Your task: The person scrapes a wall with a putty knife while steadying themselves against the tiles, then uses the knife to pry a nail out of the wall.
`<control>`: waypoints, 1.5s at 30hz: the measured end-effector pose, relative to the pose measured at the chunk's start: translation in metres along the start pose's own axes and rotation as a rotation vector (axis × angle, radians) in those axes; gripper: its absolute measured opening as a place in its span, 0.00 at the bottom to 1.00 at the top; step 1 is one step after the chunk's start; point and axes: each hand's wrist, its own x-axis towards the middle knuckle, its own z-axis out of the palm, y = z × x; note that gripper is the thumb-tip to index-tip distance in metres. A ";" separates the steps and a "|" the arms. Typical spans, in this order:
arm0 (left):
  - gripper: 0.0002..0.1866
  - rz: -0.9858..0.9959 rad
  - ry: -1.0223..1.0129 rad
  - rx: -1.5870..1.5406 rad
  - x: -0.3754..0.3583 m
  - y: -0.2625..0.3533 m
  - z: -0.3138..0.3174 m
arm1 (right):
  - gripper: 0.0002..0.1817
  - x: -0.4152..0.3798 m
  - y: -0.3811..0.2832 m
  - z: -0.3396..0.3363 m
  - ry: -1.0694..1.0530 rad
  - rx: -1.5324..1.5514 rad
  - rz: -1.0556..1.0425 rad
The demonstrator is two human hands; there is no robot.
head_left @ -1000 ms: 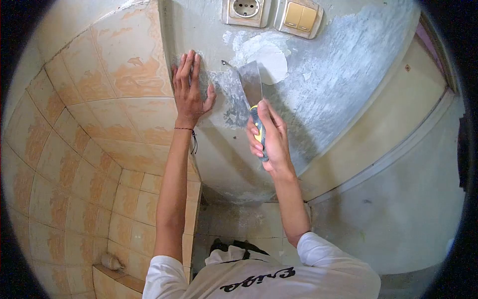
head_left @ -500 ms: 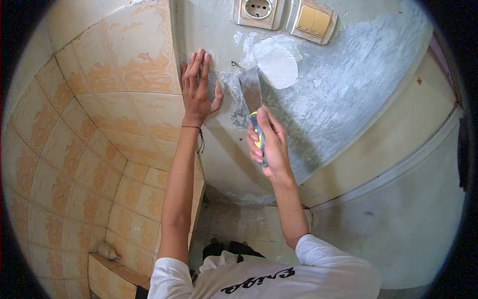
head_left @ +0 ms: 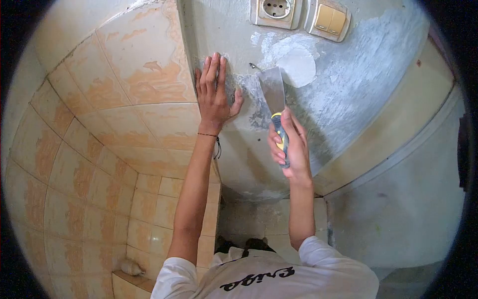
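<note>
My right hand (head_left: pixel 294 144) is wrapped round the grey and yellow handle of a putty knife (head_left: pixel 272 89), its wide metal blade pointing up against the wall. The blade's upper corner lies close to a round white patch (head_left: pixel 297 68) of filler. Just above the blade edge a small metal hook (head_left: pixel 254 65) sticks out of the wall (head_left: pixel 343 89), whose surface is streaked with white and grey. My left hand (head_left: pixel 215 94) lies flat on the wall beside the tile edge, fingers stretched upward and thumb out to the side.
A power socket (head_left: pixel 276 8) and a double light switch (head_left: pixel 329 21) sit above the patch. Orange-patterned tiles (head_left: pixel 144 65) cover the wall on the left. Lower left, a rounded pale object (head_left: pixel 130 267) rests on a tiled ledge (head_left: pixel 134 281). A pale door-like panel (head_left: pixel 398 119) stands at the right.
The view has shifted, so the wall and both hands appear farther right. The left hand keeps its place on the wall; the putty knife stays in the right hand beside the white patch.
</note>
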 end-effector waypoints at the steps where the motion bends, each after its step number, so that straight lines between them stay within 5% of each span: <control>1: 0.43 0.003 -0.005 -0.011 -0.001 0.001 0.001 | 0.19 0.001 0.002 0.001 0.012 0.003 -0.003; 22: 0.44 0.011 -0.014 0.052 -0.002 0.000 0.002 | 0.17 -0.004 -0.005 -0.015 -0.049 -0.002 0.030; 45: 0.43 -0.007 0.015 0.055 -0.002 0.001 0.004 | 0.29 -0.007 0.003 -0.003 -0.041 0.115 -0.052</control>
